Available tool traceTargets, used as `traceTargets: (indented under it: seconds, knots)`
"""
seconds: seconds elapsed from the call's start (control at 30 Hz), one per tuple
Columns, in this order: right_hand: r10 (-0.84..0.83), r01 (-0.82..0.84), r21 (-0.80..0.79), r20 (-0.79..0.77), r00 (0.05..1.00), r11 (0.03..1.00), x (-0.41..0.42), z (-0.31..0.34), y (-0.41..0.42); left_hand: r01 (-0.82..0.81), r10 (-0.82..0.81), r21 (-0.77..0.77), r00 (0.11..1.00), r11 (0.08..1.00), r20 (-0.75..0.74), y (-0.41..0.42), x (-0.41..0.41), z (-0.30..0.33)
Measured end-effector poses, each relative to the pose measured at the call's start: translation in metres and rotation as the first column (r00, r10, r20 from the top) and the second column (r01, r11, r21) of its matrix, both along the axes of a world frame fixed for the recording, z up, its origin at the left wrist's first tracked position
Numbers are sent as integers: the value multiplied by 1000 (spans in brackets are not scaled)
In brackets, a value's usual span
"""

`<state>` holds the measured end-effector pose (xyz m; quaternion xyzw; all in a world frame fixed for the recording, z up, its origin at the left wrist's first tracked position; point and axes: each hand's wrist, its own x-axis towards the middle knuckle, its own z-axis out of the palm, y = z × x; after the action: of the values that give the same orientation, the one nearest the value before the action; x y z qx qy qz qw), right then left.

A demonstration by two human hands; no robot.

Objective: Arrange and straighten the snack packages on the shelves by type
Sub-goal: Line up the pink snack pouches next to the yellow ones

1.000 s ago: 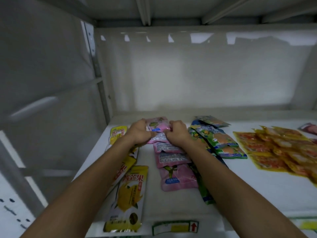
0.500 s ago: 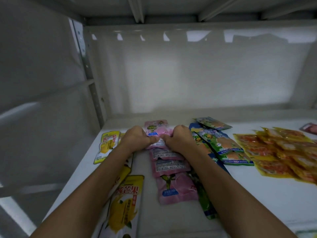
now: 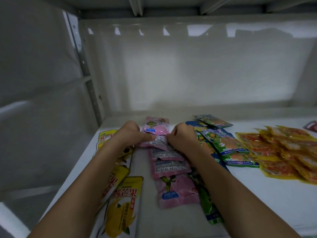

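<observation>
Pink packet (image 3: 155, 143) is pinched at both side edges — left hand (image 3: 131, 134) and right hand (image 3: 181, 137), fingers curled tight. Best squared with the pink row (image 3: 169, 167) below, overlap kept even — then released.

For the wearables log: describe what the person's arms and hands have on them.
Nothing is worn that shows. The left hand and right hand are bare, without gloves, rings or a watch in view. Both forearms are bare to the frame's lower edge; no sleeve or cuff appears.
</observation>
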<state>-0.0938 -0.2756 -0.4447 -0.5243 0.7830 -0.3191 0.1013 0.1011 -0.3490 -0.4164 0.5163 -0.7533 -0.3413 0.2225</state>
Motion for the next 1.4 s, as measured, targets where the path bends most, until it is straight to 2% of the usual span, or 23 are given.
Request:
traceTargets:
  seconds: [0.13,0.2,0.27,0.37,0.43,0.6,0.87,0.97,1.03,1.13,1.23,1.3,1.4]
  knots:
    - [43,-44,-18,-68,997,999,-1,-2,4,32,-34,45,998,998,44,3,10,13]
    - [127,-132,-23,-167,978,991,-1,-1,8,38,-41,63,998,997,49,4,17,18]
    - [277,-282,29,-306,911,959,3,1,10,51,-54,78,998,996,33,3,22,20]
    - [415,-417,62,-307,856,907,7,-1,10,61,-64,132,998,989,20,0,26,14]
    - [409,-407,67,-282,868,911,5,-3,8,67,-69,178,998,982,3,-6,27,7]
    - [337,-332,75,-355,872,940,3,-4,5,70,-39,265,992,962,-122,-20,31,-4]
    - [280,-297,-7,-315,907,955,6,-7,5,-133,144,86,979,987,-146,3,42,14]
    - [268,-307,-91,-299,916,948,13,-6,7,-142,159,80,946,987,-283,5,46,14]
    - [318,-358,-179,-216,923,917,20,0,7,-58,104,129,916,990,-389,11,40,15]
    - [402,-349,-319,116,908,881,25,10,8,116,-10,183,868,976,-497,24,23,11]
    - [433,-272,-390,423,796,880,20,15,12,173,-72,126,820,977,-568,27,14,4]
    - [443,-225,-430,519,732,875,17,15,12,194,-85,119,794,974,-601,26,12,2]
    - [457,-174,-481,567,686,859,20,18,13,242,-96,140,754,960,-650,26,10,3]
